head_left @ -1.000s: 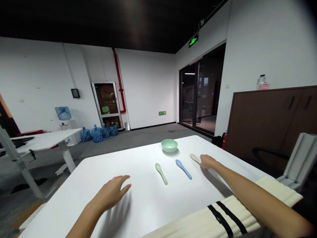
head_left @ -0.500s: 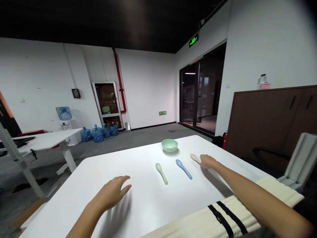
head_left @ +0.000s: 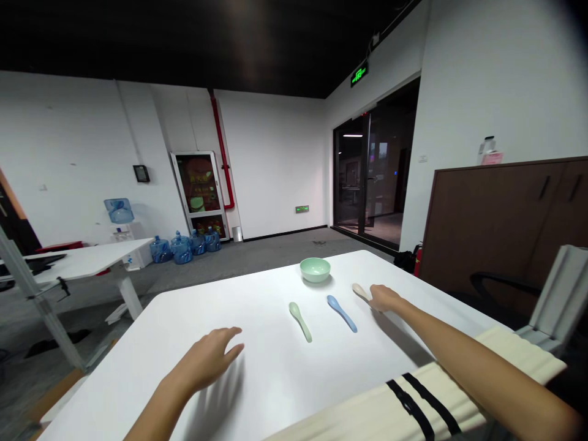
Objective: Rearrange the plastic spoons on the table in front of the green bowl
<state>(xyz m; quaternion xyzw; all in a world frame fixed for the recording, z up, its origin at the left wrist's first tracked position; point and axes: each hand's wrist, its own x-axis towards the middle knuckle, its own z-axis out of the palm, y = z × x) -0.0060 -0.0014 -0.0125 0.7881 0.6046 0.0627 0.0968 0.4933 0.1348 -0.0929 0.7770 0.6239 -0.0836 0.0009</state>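
Note:
My right hand (head_left: 384,298) has its fingers closed around the handle of a cream spoon (head_left: 359,290), whose bowl end points away to the upper left. Left of it a blue spoon (head_left: 342,313) lies on the white table (head_left: 271,373). A light green spoon (head_left: 300,321) rests farther left, with its handle toward me. Behind the spoons stands a green bowl (head_left: 315,270), upright near the far edge. My left hand (head_left: 214,355) hovers over the table's left part, thumb and fingers apart, holding nothing.
A cream padded cover (head_left: 358,410) with black straps lies along the near right edge. A brown cabinet (head_left: 500,226) and a grey metal post (head_left: 558,300) stand at the right. Another white table (head_left: 105,254) and several blue water jugs (head_left: 180,248) are at the left.
My right hand and the cream spoon have shifted very slightly left. My left hand, the other spoons and the bowl look unchanged.

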